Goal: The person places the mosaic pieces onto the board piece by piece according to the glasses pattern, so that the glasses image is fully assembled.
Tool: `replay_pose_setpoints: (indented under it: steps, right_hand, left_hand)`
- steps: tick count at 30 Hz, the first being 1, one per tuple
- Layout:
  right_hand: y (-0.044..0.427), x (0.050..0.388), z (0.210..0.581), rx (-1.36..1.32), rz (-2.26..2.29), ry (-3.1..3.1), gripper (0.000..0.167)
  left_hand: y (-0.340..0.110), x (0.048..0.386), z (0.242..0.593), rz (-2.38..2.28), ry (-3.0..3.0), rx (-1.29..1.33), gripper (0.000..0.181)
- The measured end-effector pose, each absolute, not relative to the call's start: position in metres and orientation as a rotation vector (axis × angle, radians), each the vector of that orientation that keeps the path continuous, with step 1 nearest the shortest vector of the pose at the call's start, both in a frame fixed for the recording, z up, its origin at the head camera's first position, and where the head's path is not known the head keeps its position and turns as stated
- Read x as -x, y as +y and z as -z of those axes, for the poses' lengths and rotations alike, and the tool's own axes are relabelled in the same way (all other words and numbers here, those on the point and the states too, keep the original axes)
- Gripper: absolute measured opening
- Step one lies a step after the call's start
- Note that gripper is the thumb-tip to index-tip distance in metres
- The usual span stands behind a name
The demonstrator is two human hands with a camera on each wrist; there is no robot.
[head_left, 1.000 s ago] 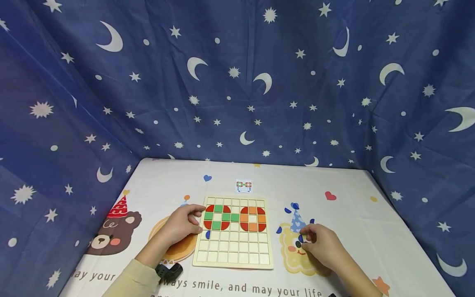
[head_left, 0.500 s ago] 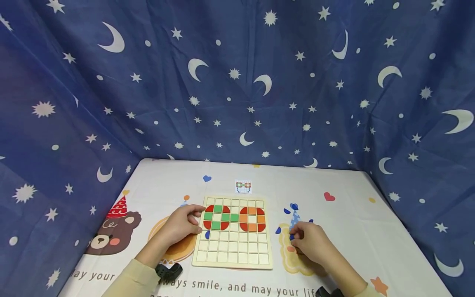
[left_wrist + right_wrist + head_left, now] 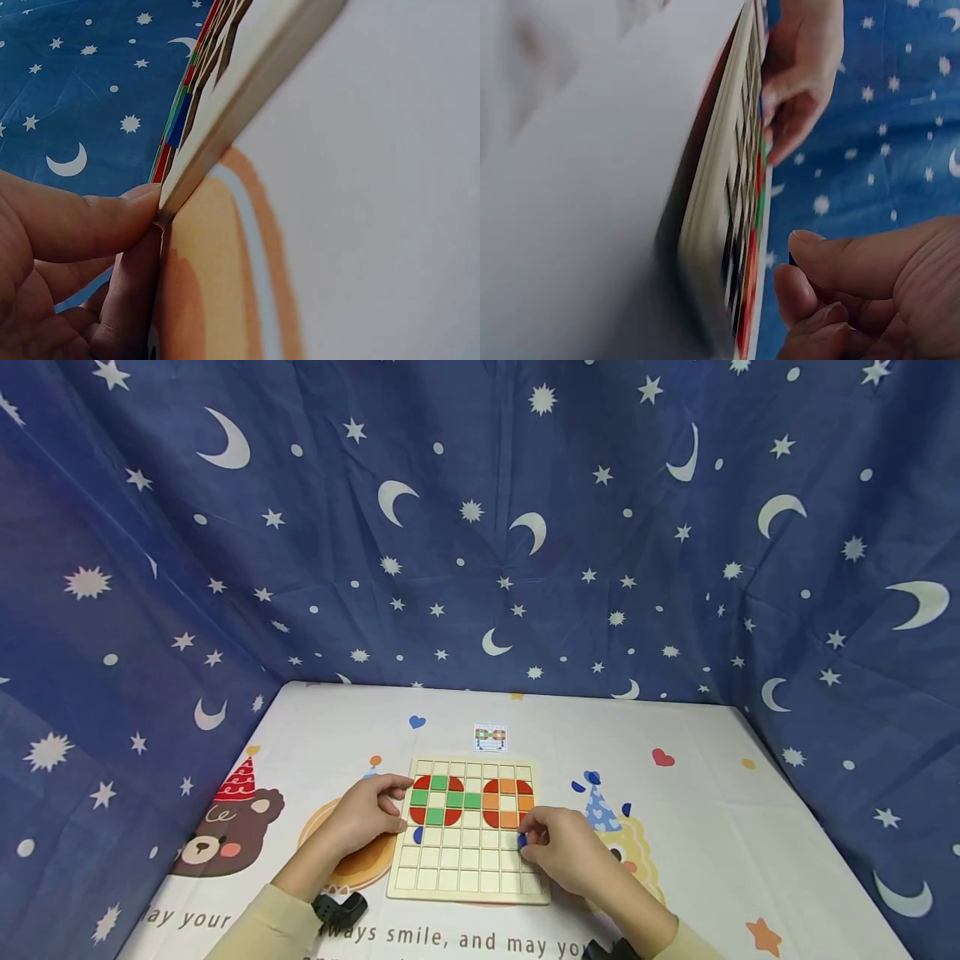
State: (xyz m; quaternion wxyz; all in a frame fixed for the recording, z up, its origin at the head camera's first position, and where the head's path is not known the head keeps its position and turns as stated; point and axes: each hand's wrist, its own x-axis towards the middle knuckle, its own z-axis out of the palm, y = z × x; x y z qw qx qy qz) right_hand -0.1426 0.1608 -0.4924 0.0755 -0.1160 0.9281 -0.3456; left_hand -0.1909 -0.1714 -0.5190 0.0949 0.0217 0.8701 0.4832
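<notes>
A pale wooden grid board (image 3: 468, 882) lies on the table, with red, green and orange tiles in its upper rows. At its left edge my left hand (image 3: 367, 814) holds it between thumb and fingers, also seen in the left wrist view. One blue tile (image 3: 418, 835) with a rounded side sits in a left-hand cell below the red and green ones. Over the board's right side, my right hand (image 3: 562, 847) pinches a small blue tile (image 3: 522, 841) between thumb and index finger. The fingertips hide most of this tile; the right wrist view shows only a dark sliver.
Behind the board lies a small pattern card (image 3: 491, 737). Loose blue tiles lie to the right, including one (image 3: 578, 787) by the printed party hat and another (image 3: 626, 809) beside it. A blue star-and-moon curtain (image 3: 480, 527) stands behind the white printed tablecloth (image 3: 697, 827).
My right hand has moved left from the loose tiles to the board's right side, carrying a blue tile. The left hand stays at the board's left edge.
</notes>
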Motion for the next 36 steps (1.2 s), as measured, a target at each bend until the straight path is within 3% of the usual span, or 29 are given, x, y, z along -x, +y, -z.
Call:
replay_pose_setpoints:
  steps: [20, 36]
  right_hand:
    - [0.047, 0.149, 0.501, 0.640, 1.123, 2.620, 0.019]
    - [0.029, 0.156, 0.509, 0.763, 0.990, 2.698, 0.018]
  left_hand:
    - [-0.172, 0.191, 0.520, -1.426, 2.578, -0.047, 0.063]
    - [-0.172, 0.193, 0.521, -1.421, 2.579, -0.041, 0.063]
